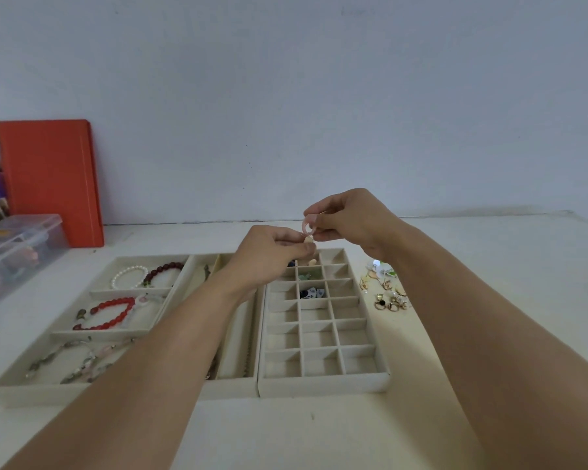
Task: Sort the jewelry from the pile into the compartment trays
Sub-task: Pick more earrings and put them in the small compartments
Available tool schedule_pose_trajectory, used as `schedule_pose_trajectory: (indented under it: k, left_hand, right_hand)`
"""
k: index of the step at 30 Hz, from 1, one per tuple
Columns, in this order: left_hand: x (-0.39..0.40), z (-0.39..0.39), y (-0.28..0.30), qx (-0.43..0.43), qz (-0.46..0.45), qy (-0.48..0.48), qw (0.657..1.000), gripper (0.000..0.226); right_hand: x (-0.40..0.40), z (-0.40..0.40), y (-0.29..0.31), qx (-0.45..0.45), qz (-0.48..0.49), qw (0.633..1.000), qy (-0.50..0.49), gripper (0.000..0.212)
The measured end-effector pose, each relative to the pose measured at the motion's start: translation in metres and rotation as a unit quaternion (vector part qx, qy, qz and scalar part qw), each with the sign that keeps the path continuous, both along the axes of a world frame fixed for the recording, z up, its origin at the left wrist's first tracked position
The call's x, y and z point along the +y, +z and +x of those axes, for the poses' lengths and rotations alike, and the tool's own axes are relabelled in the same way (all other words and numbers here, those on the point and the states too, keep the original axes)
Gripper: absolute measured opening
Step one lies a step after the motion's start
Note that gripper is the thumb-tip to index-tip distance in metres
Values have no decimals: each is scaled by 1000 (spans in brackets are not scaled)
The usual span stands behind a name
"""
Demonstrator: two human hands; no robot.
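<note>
Both hands are raised above the far end of the small-compartment tray. My right hand pinches a pale pink ring by its edge. My left hand holds a small cream piece just under the ring, fingertips almost touching the right hand's. A few far cells of that tray hold small pieces, such as a blue-and-white one. The pile of gold earrings and rings lies on the table right of the tray. The left tray holds a white pearl bracelet, a dark red one and a bright red one.
A clear plastic box stands at the far left with an orange folder leaning on the wall behind it. The wall runs close behind the trays. My forearms cross the middle long compartments and the table's near right side.
</note>
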State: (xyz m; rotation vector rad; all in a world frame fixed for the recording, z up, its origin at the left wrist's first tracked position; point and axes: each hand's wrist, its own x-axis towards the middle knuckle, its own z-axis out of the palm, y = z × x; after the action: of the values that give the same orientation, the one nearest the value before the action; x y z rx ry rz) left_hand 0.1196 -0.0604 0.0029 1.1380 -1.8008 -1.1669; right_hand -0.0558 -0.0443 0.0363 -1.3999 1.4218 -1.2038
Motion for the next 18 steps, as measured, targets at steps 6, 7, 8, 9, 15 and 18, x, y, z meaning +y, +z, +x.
schedule_pose_trajectory:
  k: [6, 7, 8, 9, 15, 18]
  left_hand:
    - [0, 1, -4, 5, -39, 55, 998, 13]
    - [0, 2, -4, 10, -43, 69, 997, 12]
    - [2, 3, -4, 15, -45, 84, 995, 12]
    - [1, 3, -4, 23, -43, 95, 994, 11]
    - [-5, 0, 3, -97, -54, 88, 990, 13]
    - [-14, -6, 10, -139, -64, 82, 985, 13]
  right_hand:
    - [2, -4, 1, 14, 31, 999, 14, 14]
    - [2, -4, 0, 26, 35, 999, 10, 12]
    - [3, -6, 1, 50, 40, 998, 4, 10]
    - [3, -6, 0, 87, 47, 995, -1, 10]
    - [3, -3, -5, 260, 32, 964, -40, 12]
    - [1, -1, -6, 282, 17, 958, -50, 13]
